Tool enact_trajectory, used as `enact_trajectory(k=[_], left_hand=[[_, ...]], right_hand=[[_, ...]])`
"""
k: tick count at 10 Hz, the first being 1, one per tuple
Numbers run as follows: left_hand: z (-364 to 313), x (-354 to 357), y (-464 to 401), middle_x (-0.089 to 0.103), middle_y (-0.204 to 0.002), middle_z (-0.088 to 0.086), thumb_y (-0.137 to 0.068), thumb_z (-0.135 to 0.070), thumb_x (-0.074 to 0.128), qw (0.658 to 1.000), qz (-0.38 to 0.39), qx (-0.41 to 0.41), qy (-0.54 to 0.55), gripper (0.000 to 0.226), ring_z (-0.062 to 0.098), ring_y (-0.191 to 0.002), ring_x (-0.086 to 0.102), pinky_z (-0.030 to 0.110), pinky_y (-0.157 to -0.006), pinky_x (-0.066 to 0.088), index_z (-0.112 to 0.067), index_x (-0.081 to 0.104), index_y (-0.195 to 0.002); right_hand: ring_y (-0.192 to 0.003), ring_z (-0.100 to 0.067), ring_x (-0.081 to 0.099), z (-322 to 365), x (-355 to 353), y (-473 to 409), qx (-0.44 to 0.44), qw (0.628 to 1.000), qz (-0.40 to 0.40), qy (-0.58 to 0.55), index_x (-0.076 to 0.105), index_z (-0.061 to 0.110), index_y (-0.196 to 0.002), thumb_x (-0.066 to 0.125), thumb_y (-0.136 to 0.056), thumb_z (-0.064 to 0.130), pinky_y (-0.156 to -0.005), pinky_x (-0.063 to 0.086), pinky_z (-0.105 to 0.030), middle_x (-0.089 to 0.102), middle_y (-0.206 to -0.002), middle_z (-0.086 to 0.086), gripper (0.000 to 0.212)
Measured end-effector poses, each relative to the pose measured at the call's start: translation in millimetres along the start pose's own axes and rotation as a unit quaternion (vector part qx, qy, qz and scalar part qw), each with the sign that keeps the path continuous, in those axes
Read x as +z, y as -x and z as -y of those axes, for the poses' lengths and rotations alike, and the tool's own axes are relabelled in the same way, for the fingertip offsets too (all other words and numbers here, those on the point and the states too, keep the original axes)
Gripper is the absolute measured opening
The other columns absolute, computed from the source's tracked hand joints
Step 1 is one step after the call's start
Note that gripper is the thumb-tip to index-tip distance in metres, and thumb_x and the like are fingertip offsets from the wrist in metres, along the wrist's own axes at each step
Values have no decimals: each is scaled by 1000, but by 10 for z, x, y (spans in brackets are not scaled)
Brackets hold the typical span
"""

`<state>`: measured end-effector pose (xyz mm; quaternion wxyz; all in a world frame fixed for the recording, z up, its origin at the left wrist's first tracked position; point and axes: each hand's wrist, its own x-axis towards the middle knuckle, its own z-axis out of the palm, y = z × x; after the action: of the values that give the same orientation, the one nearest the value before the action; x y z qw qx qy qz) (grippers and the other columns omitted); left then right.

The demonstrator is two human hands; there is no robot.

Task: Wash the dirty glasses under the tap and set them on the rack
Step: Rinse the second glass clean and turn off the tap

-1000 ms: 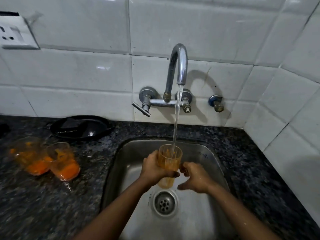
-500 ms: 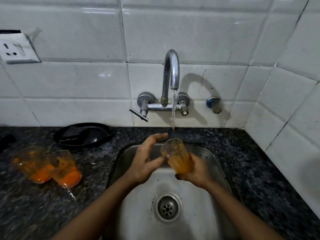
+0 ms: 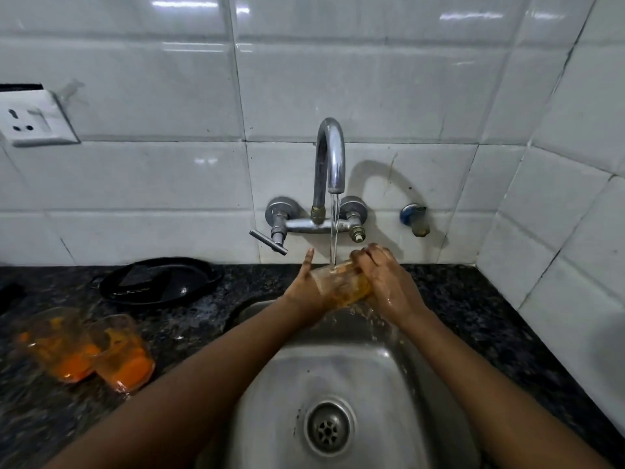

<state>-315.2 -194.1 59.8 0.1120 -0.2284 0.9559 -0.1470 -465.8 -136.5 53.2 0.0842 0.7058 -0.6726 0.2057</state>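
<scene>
A: Status?

B: Glass (image 3: 341,286) is centre frame, tipped on its side under the tap (image 3: 329,164), stream hitting its upper wall. Orange residue inside, orange water dripping into the sink (image 3: 338,374).

A: Hands?

B: Right hand (image 3: 385,282) has its fingers curled over the base end, gripping it. Left hand (image 3: 306,287) is at the mouth end, fingers straight and pointing up, palm against the glass. Looks like a flat press rather than a grip, but the contact is blurred by water, so not certain.

A: Handling notes?

B: Light, rigid, fragile. Wet glass plus juice film means slippery. The steel sink below is hard, so a drop would likely chip it. I'd wrap the mid-wall with the whole hand, thumb opposite the fingers, not pinch the rim.

A: What's left?

B: Two glasses (image 3: 88,350), orange dregs, sitting touching each other on the tabletop (image 3: 203,319), lower left of frame. Black pan (image 3: 159,280) behind them by the wall. No rack in view, so I can't say where it is. Early in the task by my read.
</scene>
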Motion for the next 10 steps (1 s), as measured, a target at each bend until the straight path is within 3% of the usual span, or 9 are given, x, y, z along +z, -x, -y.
enact_trajectory(k=[1,2,4,5,6,7,8,9,10], left_hand=[[-79,-116,56,45,-133,4,-87,-2,48,895,71,-63,437,56,23,-127,42,37,-104,39,-15,32,-140],[29,-194,252,52,-99,-1,-79,16,39,725,40,-59,685,52,11,-88,53,21,-75,49,-15,49,-120],[51,-10,272,64,-115,20,-85,11,45,423,-58,-105,898,24,29,-97,63,31,-81,55,5,67,-94],[-71,-116,156,65,-115,19,-85,4,50,277,-64,-30,958,28,24,-99,66,32,-89,54,6,60,-111],[-116,-175,49,64,-112,14,-90,-3,51,397,-31,-8,917,27,26,-108,61,39,-100,47,-1,57,-116],[-120,-255,-85,58,-114,13,-93,-7,46,873,-58,37,484,25,25,-107,55,36,-101,42,-3,54,-117],[-179,-248,-264,55,-124,15,-93,-7,43,978,-15,30,205,30,27,-112,52,31,-98,39,-4,52,-122],[-69,-166,-356,58,-118,12,-91,-9,49,963,-19,37,266,29,29,-109,54,35,-96,45,-6,54,-119],[134,-124,-294,62,-103,12,-88,-7,53,747,40,9,664,21,29,-98,61,32,-87,53,-3,59,-109]], right_hand=[[-122,-29,41,-63,-46,-56,-21,1000,19,5,46,13,-129,78,-65,14,-87,51,-47,46,-134,-13,71],[-116,-31,44,-102,-31,10,-9,1000,-13,-25,49,10,-126,76,-65,12,-84,51,-47,51,-127,-14,67],[-105,-35,51,-100,-15,9,-14,998,-62,-10,54,10,-118,76,-64,7,-74,54,-47,55,-115,-19,58],[-105,-34,49,-42,63,-7,-9,998,-54,-36,52,10,-122,76,-67,12,-78,52,-45,53,-117,-18,60],[-108,-28,47,-87,115,-20,-7,997,-15,-74,50,15,-124,77,-63,16,-87,48,-41,51,-122,-12,67],[-117,-25,46,-114,172,-10,-25,995,32,-93,46,18,-127,80,-60,12,-99,43,-41,51,-128,-9,75],[-121,-29,45,-70,252,5,-23,993,23,-110,46,14,-129,77,-60,5,-99,44,-49,52,-130,-13,76],[-122,-29,45,-55,261,23,15,992,-2,-125,45,14,-131,78,-60,5,-100,42,-49,50,-131,-13,79],[-116,-28,46,-33,293,45,72,988,-31,-133,45,18,-130,75,-62,5,-95,44,-41,52,-125,-11,76]])
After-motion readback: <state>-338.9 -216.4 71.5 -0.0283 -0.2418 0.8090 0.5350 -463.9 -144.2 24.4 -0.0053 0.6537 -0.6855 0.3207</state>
